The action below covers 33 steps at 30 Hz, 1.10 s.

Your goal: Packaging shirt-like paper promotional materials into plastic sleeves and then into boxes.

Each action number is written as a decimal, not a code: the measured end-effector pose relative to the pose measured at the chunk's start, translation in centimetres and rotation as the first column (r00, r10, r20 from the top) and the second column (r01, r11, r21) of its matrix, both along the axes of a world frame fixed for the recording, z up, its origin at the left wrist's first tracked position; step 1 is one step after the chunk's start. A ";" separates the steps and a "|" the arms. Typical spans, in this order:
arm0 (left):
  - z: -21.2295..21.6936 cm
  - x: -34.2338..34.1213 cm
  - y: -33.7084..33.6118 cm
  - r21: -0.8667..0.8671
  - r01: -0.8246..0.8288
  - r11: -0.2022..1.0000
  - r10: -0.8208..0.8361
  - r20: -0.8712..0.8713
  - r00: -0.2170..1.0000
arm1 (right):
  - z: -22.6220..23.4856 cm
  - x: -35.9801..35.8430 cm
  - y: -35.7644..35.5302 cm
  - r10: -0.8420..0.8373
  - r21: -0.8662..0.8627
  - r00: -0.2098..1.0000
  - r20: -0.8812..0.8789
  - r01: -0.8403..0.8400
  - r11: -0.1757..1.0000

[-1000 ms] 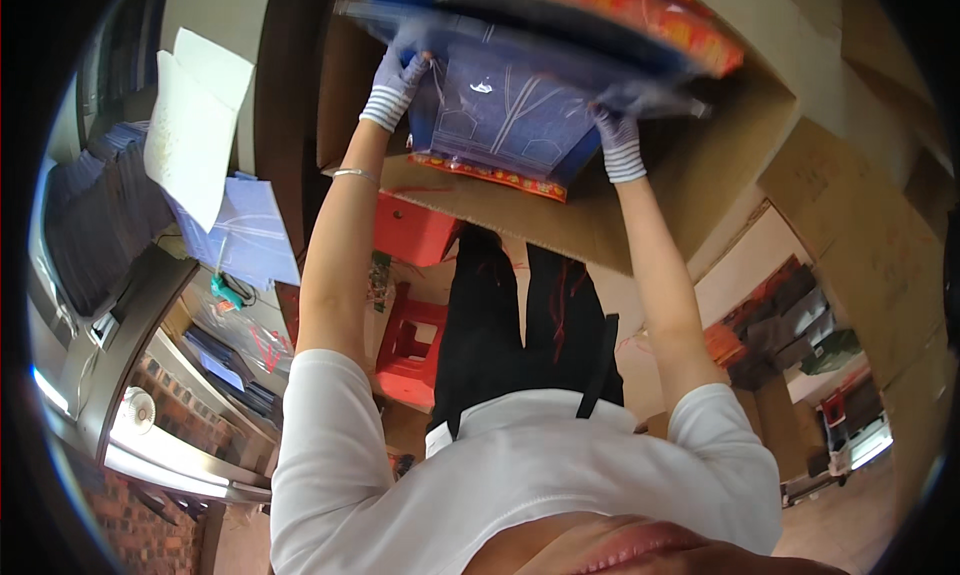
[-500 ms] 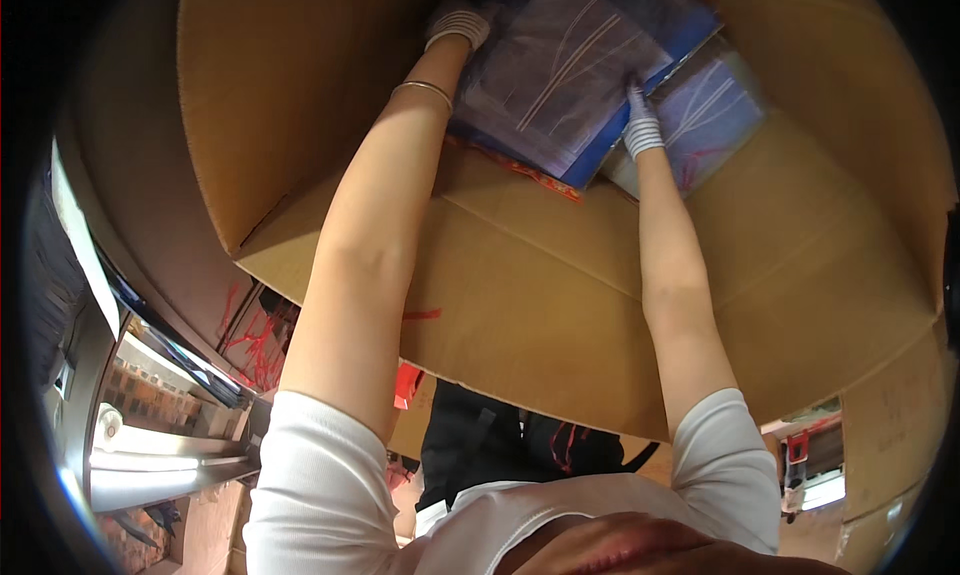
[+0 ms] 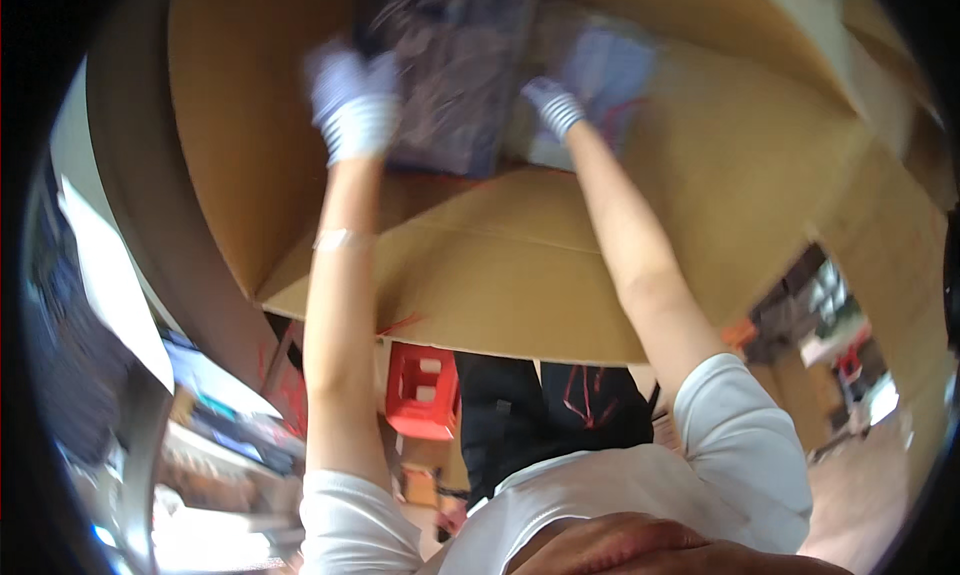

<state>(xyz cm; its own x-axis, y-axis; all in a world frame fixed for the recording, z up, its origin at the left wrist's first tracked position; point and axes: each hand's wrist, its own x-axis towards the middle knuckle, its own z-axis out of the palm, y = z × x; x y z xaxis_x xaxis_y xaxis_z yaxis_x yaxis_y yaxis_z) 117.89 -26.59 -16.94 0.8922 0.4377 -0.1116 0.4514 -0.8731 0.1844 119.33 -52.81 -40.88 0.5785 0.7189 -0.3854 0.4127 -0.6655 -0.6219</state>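
Inside a big cardboard box (image 3: pixel 480 285) lies a dark blue flat package (image 3: pixel 455 85) in shiny clear plastic. A paler blue package (image 3: pixel 608 75), also in clear wrap, lies to its right. My left hand (image 3: pixel 352 100), in a white glove with a striped cuff, is at the dark package's left edge, thumb and fingers apart, blurred. My right hand (image 3: pixel 553 107), gloved the same way, is by the dark package's right edge and over the paler one. Blur hides how its fingers are bent and whether they touch either package.
The box's near wall crosses below my forearms; its left wall (image 3: pixel 225 155) rises beside my left hand. Outside stand a red plastic stool (image 3: pixel 422 390) near my legs and a white panel (image 3: pixel 115 285) at the left.
The view has shifted, and the dark package now appears more upright and farther left. My left hand has come out from the shadow at its edge. My right hand has shifted left.
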 end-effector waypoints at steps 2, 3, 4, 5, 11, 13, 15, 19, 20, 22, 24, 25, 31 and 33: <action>10.3 2.5 -3.7 0.253 0.193 0.948 -0.276 0.349 0.896 | 3.8 -1.2 -6.8 -0.438 -0.052 0.898 -0.023 0.437 0.898; 14.8 1.3 -3.0 0.292 0.205 0.934 -0.305 0.360 0.881 | 9.7 -0.5 -6.5 -0.581 -0.037 0.786 -0.209 0.588 0.808; 17.1 -1.2 -1.6 0.333 0.131 0.934 -0.255 0.362 0.897 | 18.7 -0.3 -6.9 -0.684 -0.041 0.632 -0.364 0.723 0.690; 19.2 -2.9 -0.6 0.278 0.045 0.960 -0.146 0.356 0.923 | 25.1 0.0 -9.7 -0.767 0.061 0.573 -0.288 0.810 0.583; 16.3 -9.4 10.4 0.140 -0.311 0.940 0.318 -0.031 0.948 | 43.0 -4.4 -20.7 -0.828 0.068 0.426 0.364 0.875 0.479; 15.3 -7.5 11.0 0.083 -0.297 0.951 0.307 -0.206 0.929 | 43.3 -6.2 -21.5 -0.860 -0.113 0.460 0.220 0.888 0.447; 14.0 -7.9 13.0 0.116 -0.146 0.982 0.177 -0.328 0.928 | 44.3 -8.1 -19.0 -0.804 -0.415 0.594 -0.007 0.730 0.543; 14.4 -6.1 11.6 0.060 -0.017 0.998 0.040 -0.405 0.913 | 40.7 -6.8 -19.6 -0.811 -0.556 0.585 -0.001 0.674 0.486; 14.8 -6.7 11.0 0.069 0.050 0.996 -0.020 -0.376 0.926 | 40.1 -7.1 -20.2 -0.771 -0.505 0.635 0.051 0.682 0.528; 16.1 -7.8 10.4 0.113 0.050 0.992 -0.010 -0.331 0.943 | 39.9 -8.9 -22.1 -0.759 -0.452 0.644 0.097 0.708 0.543; 17.9 -7.9 8.5 0.027 0.052 0.998 -0.040 -0.335 0.941 | 40.5 -10.7 -24.4 -0.736 -0.399 0.662 0.142 0.719 0.569; 18.5 -7.7 6.7 0.023 0.105 0.994 -0.093 -0.314 0.945 | 41.4 -12.3 -25.8 -0.769 -0.439 0.629 0.115 0.727 0.528; 24.0 -7.2 1.8 -0.002 0.379 0.925 -0.374 -0.164 0.913 | 48.2 -22.5 -31.6 -0.848 -0.401 0.496 0.183 0.826 0.397; 26.4 -7.4 -4.8 -0.077 0.441 0.894 -0.447 -0.120 0.886 | 50.4 -26.5 -34.3 -0.901 -0.416 0.378 0.212 0.869 0.267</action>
<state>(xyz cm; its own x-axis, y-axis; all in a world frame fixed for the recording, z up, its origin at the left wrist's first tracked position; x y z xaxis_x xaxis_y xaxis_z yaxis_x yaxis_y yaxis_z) 110.48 -31.35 9.46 0.9679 -0.0093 -0.2512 0.0412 -0.9799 0.1951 92.86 -87.13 9.53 0.7209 -0.4612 -0.5174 -0.6205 -0.7620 -0.1854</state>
